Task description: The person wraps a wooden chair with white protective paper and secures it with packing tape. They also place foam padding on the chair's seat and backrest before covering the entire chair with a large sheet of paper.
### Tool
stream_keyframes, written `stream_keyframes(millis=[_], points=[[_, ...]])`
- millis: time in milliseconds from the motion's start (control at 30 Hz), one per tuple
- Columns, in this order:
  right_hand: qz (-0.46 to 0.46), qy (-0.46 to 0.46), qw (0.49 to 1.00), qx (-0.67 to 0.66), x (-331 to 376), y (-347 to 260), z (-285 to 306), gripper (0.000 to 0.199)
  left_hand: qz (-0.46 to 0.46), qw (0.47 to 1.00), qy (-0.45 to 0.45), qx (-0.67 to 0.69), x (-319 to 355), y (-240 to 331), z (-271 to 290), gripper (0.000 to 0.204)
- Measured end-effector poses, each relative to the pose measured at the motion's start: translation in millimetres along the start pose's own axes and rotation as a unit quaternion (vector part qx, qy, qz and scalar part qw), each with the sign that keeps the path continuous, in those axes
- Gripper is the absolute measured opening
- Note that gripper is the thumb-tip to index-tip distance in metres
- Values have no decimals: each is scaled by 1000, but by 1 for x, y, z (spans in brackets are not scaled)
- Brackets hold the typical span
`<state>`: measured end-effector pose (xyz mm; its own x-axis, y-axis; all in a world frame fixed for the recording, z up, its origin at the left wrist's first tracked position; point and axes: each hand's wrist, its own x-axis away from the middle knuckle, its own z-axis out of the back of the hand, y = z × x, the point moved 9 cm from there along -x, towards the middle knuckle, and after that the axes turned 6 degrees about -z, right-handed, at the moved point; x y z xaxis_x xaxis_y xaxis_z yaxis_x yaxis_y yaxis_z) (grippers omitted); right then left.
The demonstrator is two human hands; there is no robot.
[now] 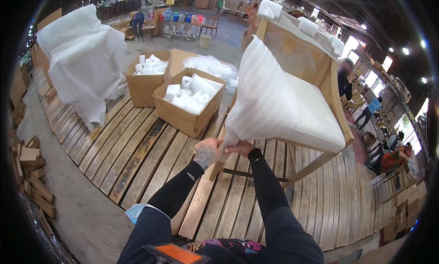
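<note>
A wooden chair (340,108) with a woven back and a pale padded seat (315,109) stands before me on the slatted platform. White foam sheet (263,97) drapes over its near left side and narrows downward around a front leg. My left hand (207,153) closes on the gathered lower end of the sheet at that leg. On the other side of the leg, my right hand (241,148) also grips the sheet, its fingers partly hidden. Folded white foam pads (270,9) sit along the top of the chair's back.
Cardboard boxes of white foam pieces (192,122) (141,88) stand left of the chair, beside clear plastic wrap (210,68). A white-covered piece (84,58) is at far left. Someone's arm (250,24) shows behind the chair. Other people are farther off. The wooden slats (137,154) have gaps.
</note>
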<state>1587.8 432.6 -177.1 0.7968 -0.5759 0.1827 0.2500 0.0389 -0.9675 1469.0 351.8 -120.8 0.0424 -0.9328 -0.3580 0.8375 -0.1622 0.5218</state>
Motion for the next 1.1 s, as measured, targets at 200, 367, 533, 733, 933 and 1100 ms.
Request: stream_keyframes(millis=[200, 367, 533, 733, 933, 1100], points=[[-69, 15, 994, 78, -9, 22, 13, 38, -118, 991, -46, -32, -4, 18, -5, 19], [56, -44, 982, 173, -16, 3, -2, 45, -183, 979, -88, 8, 0, 14, -3, 17], [145, -42, 966, 212, -5, -20, -27, 40, -133, 981, -116, 85, 12, -2, 0, 20], [120, -63, 974, 184, 21, -35, -59, 43, -62, 958, -200, 198, 39, -20, -3, 16], [52, -45, 978, 196, 18, -7, -86, 62, 35, 822, -403, 401, 100, -5, 1, 12], [-6, 30, 981, 191, 30, -4, -75, 74, 137, 788, -358, 482, 170, 15, 30, 11]])
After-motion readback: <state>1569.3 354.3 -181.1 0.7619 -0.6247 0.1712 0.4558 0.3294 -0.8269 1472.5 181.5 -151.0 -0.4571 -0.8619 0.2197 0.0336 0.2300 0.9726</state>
